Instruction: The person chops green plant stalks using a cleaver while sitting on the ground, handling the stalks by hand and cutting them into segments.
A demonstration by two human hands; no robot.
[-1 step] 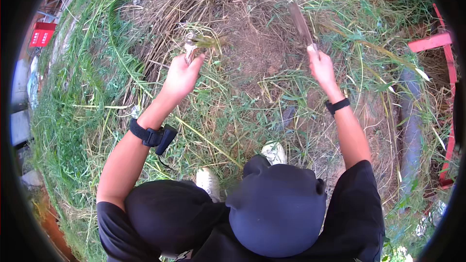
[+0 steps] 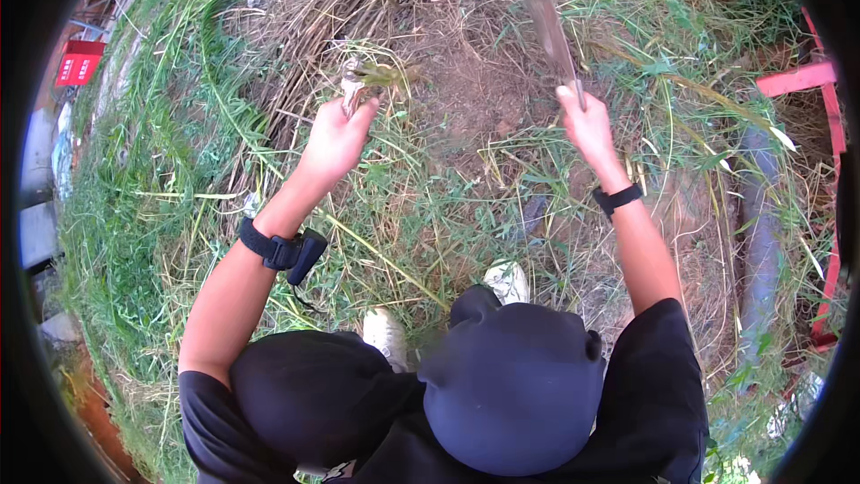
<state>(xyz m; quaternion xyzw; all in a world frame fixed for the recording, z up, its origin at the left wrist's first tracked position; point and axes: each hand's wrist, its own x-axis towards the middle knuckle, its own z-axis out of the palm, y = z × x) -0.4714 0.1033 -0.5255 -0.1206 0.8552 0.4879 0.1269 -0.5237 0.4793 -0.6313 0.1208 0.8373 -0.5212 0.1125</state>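
Observation:
My right hand (image 2: pixel 589 124) is closed round the handle end of a machete (image 2: pixel 554 43). Its long, broad, brownish blade points up and away, slightly blurred. Across from it, my left hand (image 2: pixel 333 142) is closed on a pale, knobbly plant stub (image 2: pixel 353 81), held by its lower end. A blurred yellow-green tuft (image 2: pixel 387 77) sticks out from the stub towards the right. The blade is well apart from the stub, with brown soil (image 2: pixel 466 81) showing between the two hands.
Cut grass and weeds (image 2: pixel 412 188) cover the ground around my shoes (image 2: pixel 508 282). Dry stalks (image 2: pixel 296 63) lie beyond my left hand. A grey pipe (image 2: pixel 760 242) and a red metal frame (image 2: pixel 826 215) stand at the right. A red box (image 2: pixel 79 64) sits far left.
My right hand has shifted slightly left with the machete, and the blade has moved a little up and left. My left hand holds the stub in nearly the same place.

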